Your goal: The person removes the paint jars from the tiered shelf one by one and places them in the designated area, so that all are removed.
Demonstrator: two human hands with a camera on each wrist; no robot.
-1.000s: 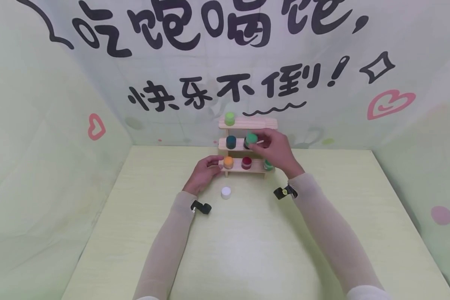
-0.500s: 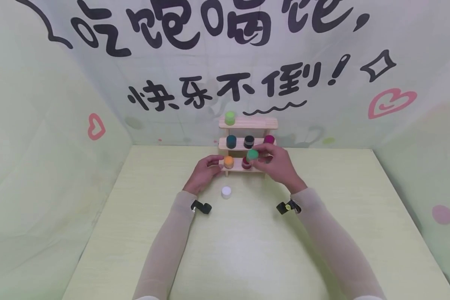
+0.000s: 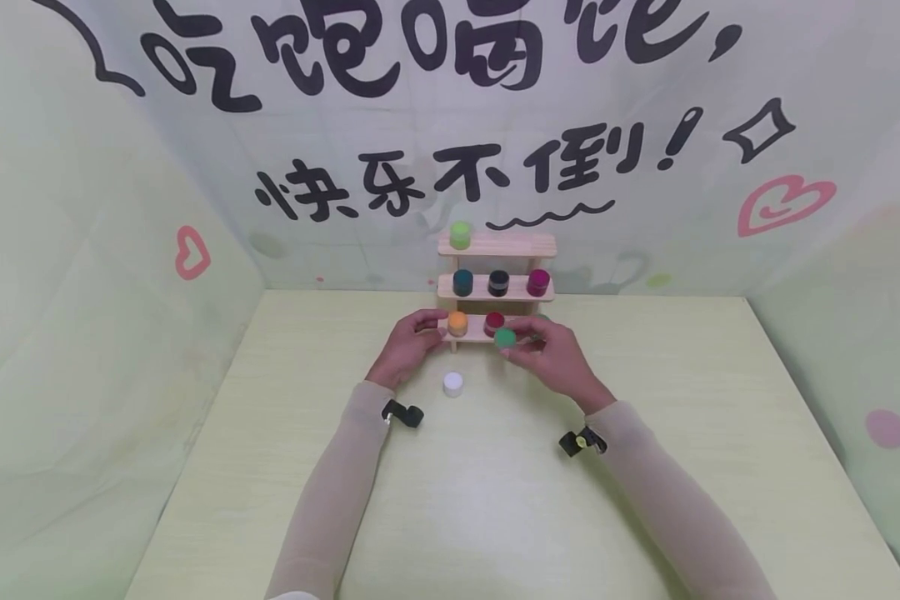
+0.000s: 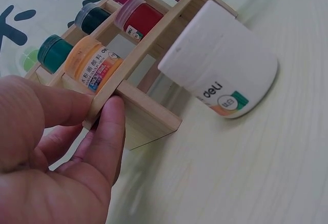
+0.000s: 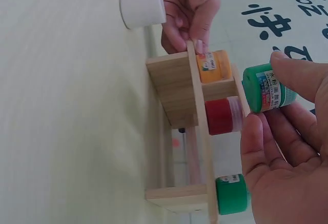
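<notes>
My left hand (image 3: 411, 346) pinches the left end of the bottom shelf of a small three-tier wooden rack (image 4: 154, 103), thumb above and fingers below. Between the thumb and fingers of my right hand (image 3: 555, 358) is a green paint jar (image 5: 266, 88), held just in front of the bottom shelf. On that shelf stand an orange jar (image 3: 457, 323), a dark red jar (image 5: 220, 116) and, at the right end, another green jar (image 5: 231, 194), mostly hidden by my hand in the head view. A white paint jar (image 4: 225, 60) stands on the table before the rack.
The middle shelf bears a dark teal jar (image 3: 462, 283), a black jar (image 3: 498, 284) and a magenta jar (image 3: 538, 282). A light green jar (image 3: 460, 235) is at the left end of the top shelf. Behind the rack hangs a printed cloth backdrop (image 3: 345, 258).
My right hand has brought the green jar down and toward me, from in front of the middle shelf to in front of the bottom one. My left hand stays at the rack.
</notes>
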